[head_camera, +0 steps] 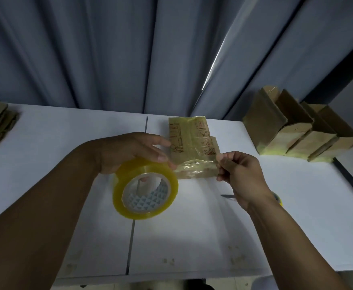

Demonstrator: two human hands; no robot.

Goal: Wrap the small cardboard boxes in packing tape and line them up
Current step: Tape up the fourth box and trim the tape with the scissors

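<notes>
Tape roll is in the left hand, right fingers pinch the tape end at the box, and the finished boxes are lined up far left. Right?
No: the head view shows the finished boxes lined up far right, not left. The rest holds: the left hand grips the tape roll, and the right hand pinches the tape end at the box.

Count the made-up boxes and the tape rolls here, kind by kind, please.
Lined-up boxes: 4
Box being wrapped: 1
Tape rolls: 2 (held roll in left hand, second roll mostly hidden behind right hand)
Total: 7
</notes>
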